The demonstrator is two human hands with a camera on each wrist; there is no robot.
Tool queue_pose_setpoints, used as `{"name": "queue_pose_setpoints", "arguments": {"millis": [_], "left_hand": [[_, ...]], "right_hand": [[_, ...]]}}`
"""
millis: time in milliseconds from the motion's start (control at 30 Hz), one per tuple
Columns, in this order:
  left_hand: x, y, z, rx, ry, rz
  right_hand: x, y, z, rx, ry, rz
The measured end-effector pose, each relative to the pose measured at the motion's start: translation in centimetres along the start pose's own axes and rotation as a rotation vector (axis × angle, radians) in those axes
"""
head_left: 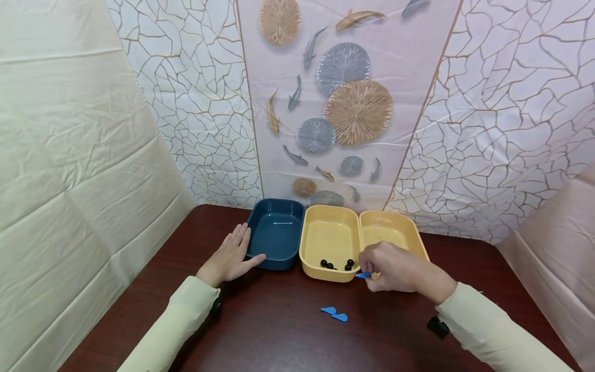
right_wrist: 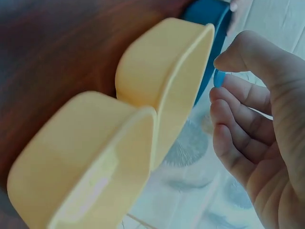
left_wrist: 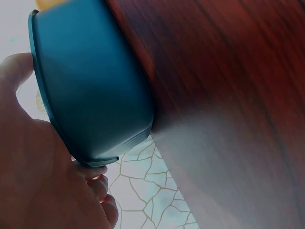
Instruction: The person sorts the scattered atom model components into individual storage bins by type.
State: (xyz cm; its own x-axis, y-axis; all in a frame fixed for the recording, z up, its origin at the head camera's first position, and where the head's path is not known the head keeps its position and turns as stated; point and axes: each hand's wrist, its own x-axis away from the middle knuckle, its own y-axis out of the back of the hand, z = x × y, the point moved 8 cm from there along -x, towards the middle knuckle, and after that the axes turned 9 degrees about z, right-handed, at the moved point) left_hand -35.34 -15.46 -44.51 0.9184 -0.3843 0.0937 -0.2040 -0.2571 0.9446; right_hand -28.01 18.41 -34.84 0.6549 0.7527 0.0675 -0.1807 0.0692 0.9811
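Note:
Between the thumb and curled fingers of my right hand (head_left: 390,266) is a small flat blue teardrop-shaped piece (head_left: 364,275), held over the near edges of the two yellow bins. The same piece (right_wrist: 219,78) shows at the fingertips in the right wrist view. Several black balls (head_left: 329,265) lie at the near end of the middle yellow bin (head_left: 331,276). My left hand (head_left: 231,258) rests with fairly straight fingers on the left rim and near corner of the dark blue bin (head_left: 277,265). Two more blue teardrop pieces (head_left: 333,313) lie on the table, touching or nearly so.
The right yellow bin (head_left: 409,222) stands against the middle one; my right hand hides part of it. All three bins form a row at the back of the dark red-brown table (head_left: 279,336). Behind them hangs a patterned cloth (head_left: 209,129).

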Motion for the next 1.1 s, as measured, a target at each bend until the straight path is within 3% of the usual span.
{"name": "queue_pose_setpoints", "arguments": {"millis": [567, 1100], "left_hand": [[0.1, 0.2, 0.0, -0.017, 0.011, 0.007], [0.0, 0.2, -0.1, -0.007, 0.004, 0.002]], "right_hand": [[-0.1, 2.8, -4.5, 0.007, -0.045, -0.014], [-0.4, 1.9, -10.0, -0.050, -0.151, -0.061]]}}
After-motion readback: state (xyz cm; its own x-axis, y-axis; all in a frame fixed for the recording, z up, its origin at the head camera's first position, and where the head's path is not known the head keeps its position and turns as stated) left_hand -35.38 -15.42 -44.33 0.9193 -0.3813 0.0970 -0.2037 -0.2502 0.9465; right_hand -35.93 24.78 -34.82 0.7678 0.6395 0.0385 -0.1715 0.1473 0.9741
